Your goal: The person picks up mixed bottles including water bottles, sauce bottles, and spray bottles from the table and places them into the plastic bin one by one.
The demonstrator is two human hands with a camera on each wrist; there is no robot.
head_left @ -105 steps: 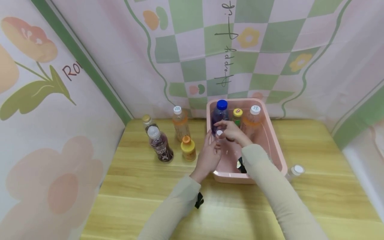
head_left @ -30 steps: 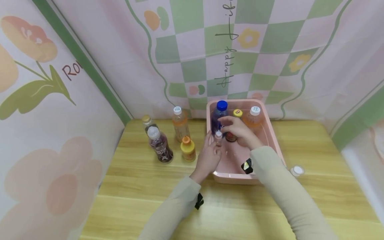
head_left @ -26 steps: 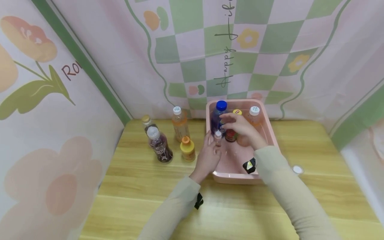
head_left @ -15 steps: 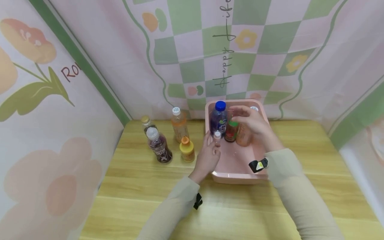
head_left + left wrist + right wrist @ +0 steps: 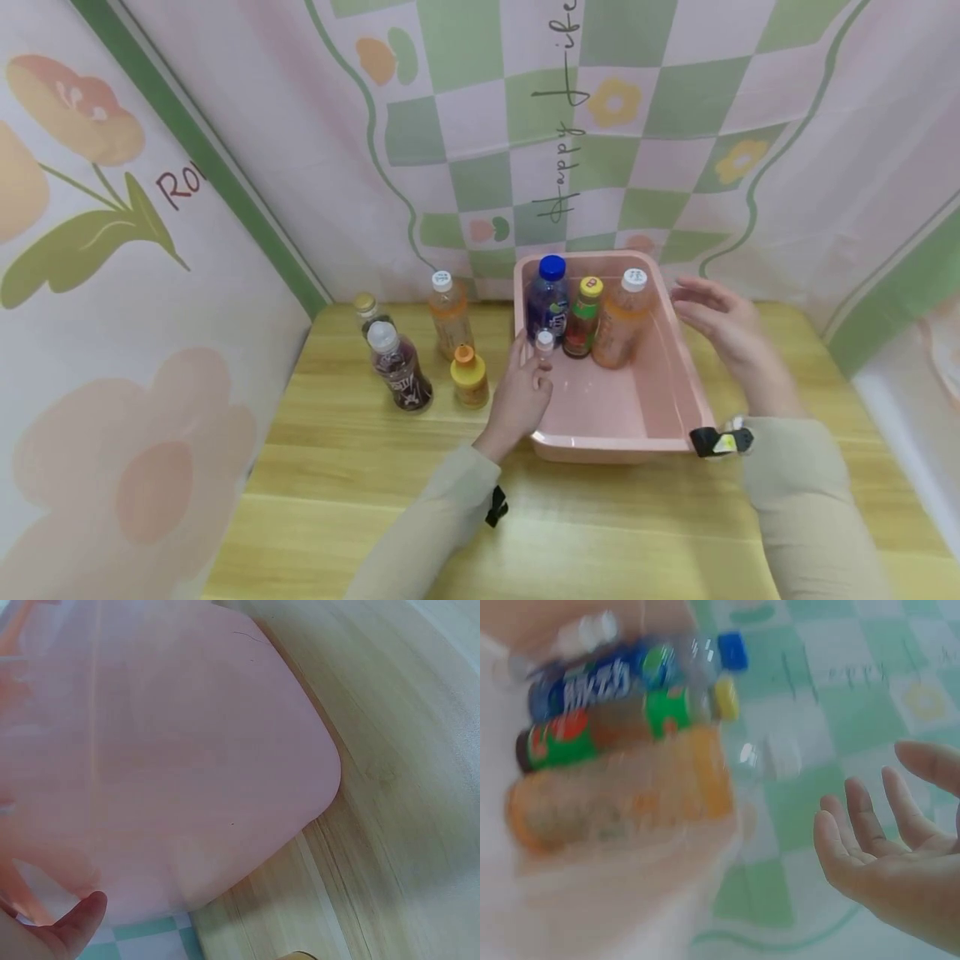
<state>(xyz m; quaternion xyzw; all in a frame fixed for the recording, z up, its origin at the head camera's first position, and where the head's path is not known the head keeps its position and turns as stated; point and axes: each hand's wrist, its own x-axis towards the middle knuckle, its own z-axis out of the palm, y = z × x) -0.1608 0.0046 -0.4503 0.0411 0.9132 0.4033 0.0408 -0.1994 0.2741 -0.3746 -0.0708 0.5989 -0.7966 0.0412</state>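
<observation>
Pink basin (image 5: 600, 406) beside it, right grip (image 5: 731, 333) is loosely spread; left grip (image 5: 521, 397) seemingly pinches a small bottle (image 5: 544, 342).

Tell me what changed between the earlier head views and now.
The right hand moved rightward, from over the tub near the small bottle to beside the tub's right rim; it visibly holds nothing now. The left hand stayed by the small bottle, and the four bottles left of the tub kept their places.
</observation>
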